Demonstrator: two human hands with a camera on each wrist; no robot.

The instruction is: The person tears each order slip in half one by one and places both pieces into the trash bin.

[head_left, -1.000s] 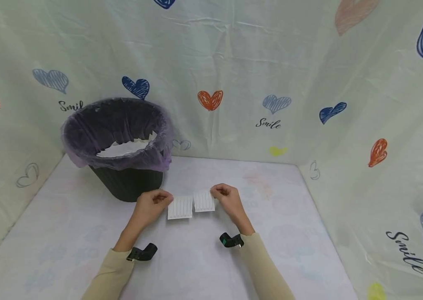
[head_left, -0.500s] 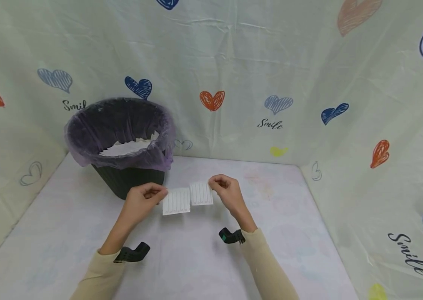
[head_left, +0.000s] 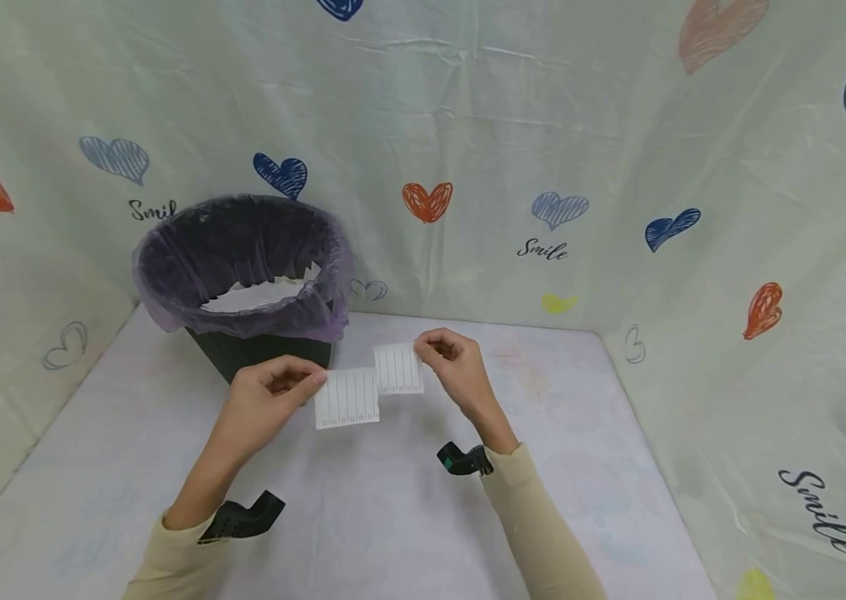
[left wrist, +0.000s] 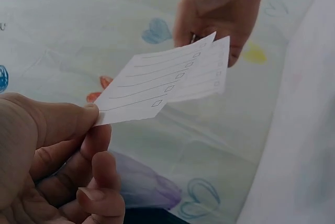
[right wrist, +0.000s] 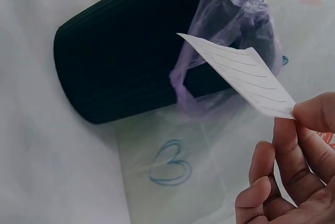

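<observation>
Between thumb and finger, my left hand (head_left: 261, 408) pinches the upper left corner of a lined piece of paper (head_left: 347, 398) that has small box marks along one edge. My right hand (head_left: 460, 371) pinches a second lined piece of paper (head_left: 398, 369) by its upper right corner. Both pieces are held up above the table, and in the head view the left one slightly overlaps the right one's lower left corner. In the left wrist view the left paper (left wrist: 152, 82) hides part of the other. The right wrist view shows the right paper (right wrist: 241, 77) tilted, pinched at one corner.
A black bin (head_left: 272, 352) lined with a purple plastic bag (head_left: 242, 321) stands at the back left of the table (head_left: 362, 517), with white paper (head_left: 257, 296) inside. Behind it hangs a curtain (head_left: 468, 142) printed with hearts. A black device sits on each wrist.
Both hands have lifted their pieces of paper higher, nearer the camera. The left hand has shifted left, and the gap between the two pieces has closed in the head view.
</observation>
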